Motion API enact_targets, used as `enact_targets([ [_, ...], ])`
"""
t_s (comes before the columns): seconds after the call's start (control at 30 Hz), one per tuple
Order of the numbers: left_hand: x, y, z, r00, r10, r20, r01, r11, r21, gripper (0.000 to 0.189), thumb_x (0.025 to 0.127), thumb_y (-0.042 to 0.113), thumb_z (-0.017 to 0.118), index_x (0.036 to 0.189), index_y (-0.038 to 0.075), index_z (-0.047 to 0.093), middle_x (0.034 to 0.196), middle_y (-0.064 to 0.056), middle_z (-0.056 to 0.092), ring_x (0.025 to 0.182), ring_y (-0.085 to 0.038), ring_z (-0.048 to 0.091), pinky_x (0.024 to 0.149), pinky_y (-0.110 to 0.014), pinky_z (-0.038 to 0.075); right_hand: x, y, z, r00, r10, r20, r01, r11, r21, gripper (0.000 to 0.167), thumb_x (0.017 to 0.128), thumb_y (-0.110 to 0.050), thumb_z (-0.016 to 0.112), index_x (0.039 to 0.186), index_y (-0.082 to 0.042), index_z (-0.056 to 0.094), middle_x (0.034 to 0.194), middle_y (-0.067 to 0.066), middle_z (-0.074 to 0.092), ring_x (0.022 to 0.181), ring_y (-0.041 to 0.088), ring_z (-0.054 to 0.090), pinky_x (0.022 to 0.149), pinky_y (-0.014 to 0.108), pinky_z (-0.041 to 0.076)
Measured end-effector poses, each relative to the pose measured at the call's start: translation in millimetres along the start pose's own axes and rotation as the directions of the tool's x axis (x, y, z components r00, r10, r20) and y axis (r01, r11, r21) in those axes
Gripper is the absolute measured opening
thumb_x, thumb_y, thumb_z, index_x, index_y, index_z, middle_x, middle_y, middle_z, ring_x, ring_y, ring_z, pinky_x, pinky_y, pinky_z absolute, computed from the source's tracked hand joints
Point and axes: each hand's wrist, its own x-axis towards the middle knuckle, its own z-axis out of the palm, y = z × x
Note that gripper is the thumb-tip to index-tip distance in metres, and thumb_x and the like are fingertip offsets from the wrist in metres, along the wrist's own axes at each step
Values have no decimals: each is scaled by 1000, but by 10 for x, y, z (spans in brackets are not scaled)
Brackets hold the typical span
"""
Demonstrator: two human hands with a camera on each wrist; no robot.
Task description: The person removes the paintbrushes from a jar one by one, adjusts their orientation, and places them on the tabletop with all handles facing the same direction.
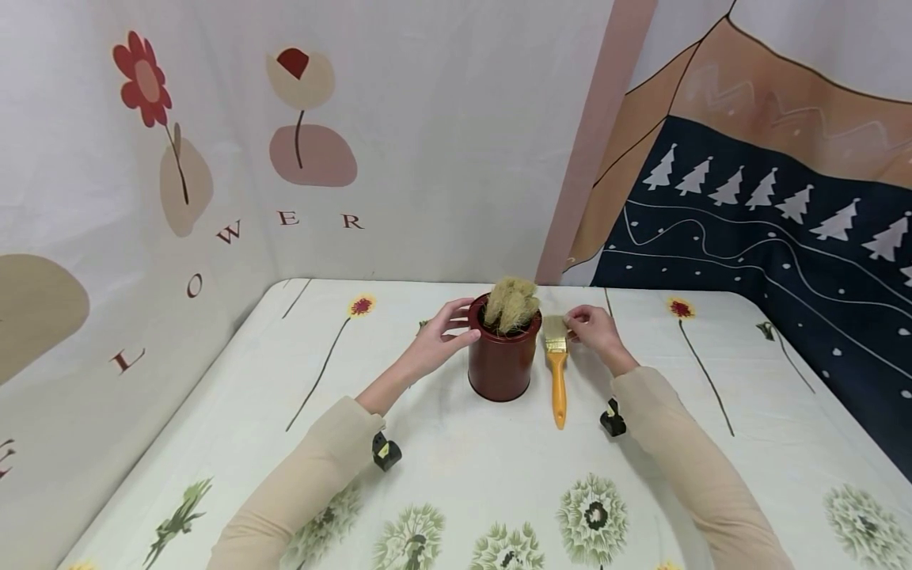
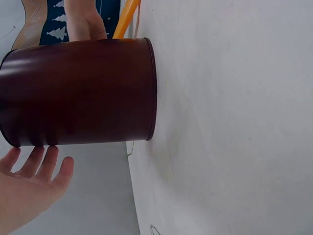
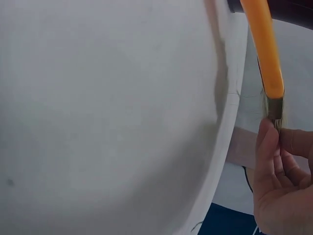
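A dark red cylindrical can (image 1: 501, 366) stands upright, with a tuft of tan fibrous stuff (image 1: 511, 305) poking out of its top. Along its left side, my left hand (image 1: 433, 348) rests its fingertips near the upper rim, fingers spread; the left wrist view has these fingertips (image 2: 50, 152) right at the can's wall. Just right of the can is a flat paintbrush (image 1: 558, 380) with an orange handle and pale bristles. My right hand (image 1: 597, 332) pinches the bristle end between thumb and fingers, the handle (image 3: 264, 46) pointing back toward me.
A white tablecloth (image 1: 456, 475) printed with flowers covers the table. Behind it hang a pale cloth (image 1: 442, 142) with flower prints and a dark one (image 1: 769, 237) with white trees. Black wrist devices show under the left sleeve (image 1: 306, 467) and right sleeve (image 1: 698, 459).
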Motion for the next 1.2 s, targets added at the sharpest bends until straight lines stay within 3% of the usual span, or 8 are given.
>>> enact_targets([
  [0.07, 1, 3, 1, 1000, 1, 0, -1, 1000, 2, 56, 88, 15, 54, 135, 2, 27, 129, -18, 37, 116, -29, 38, 91, -38, 37, 7, 18, 2, 1000, -1, 20, 1, 1000, -24, 17, 88, -3, 48, 98, 10, 55, 85, 15, 55, 72, 26, 59, 68, 35, 50],
  [0.23, 1, 12, 2, 1000, -1, 3, 1, 1000, -4, 55, 88, 15, 55, 135, 3, 28, 129, -18, 37, 116, -29, 38, 91, -37, 37, 46, 65, -5, 997, 2, 74, 2, 998, -56, 18, 89, -4, 49, 98, 9, 55, 90, 16, 55, 68, 15, 56, 67, 30, 50],
  [0.47, 4, 25, 3, 1000, -4, 5, 4, 1000, -8, 56, 88, 14, 55, 135, 2, 28, 129, -19, 37, 116, -29, 38, 91, -38, 37, 90, 115, -17, 988, 38, 150, -34, 999, -28, 20, 90, -6, 48, 102, 9, 54, 88, 14, 55, 67, 11, 54, 66, 26, 49],
  [0.83, 1, 25, -2, 1000, -7, 2, 7, 1000, 1, 56, 88, 15, 55, 135, 2, 27, 129, -18, 37, 116, -30, 39, 91, -38, 37, 88, 141, -4, 992, 36, 118, -27, 996, -80, 23, 89, -6, 51, 106, 8, 56, 95, 18, 55, 67, 13, 56, 63, 24, 49],
  [1.07, -3, 21, 0, 1000, -8, 1, 8, 1000, 4, 56, 88, 15, 55, 135, 2, 27, 129, -18, 37, 116, -30, 39, 91, -38, 37, -5, 0, -68, 991, -79, 105, 81, 996, -24, 26, 89, -9, 51, 110, 7, 55, 97, 18, 55, 76, 28, 59, 69, 33, 50],
  [1.2, -3, 18, 0, 1000, -10, -1, 10, 1000, 4, 56, 88, 15, 55, 135, 3, 28, 130, -18, 37, 116, -29, 38, 91, -38, 37, -77, -131, -116, 984, -128, 125, 125, 992, 30, 28, 90, -11, 52, 112, 6, 54, 101, 19, 55, 79, 28, 58, 70, 32, 50],
])
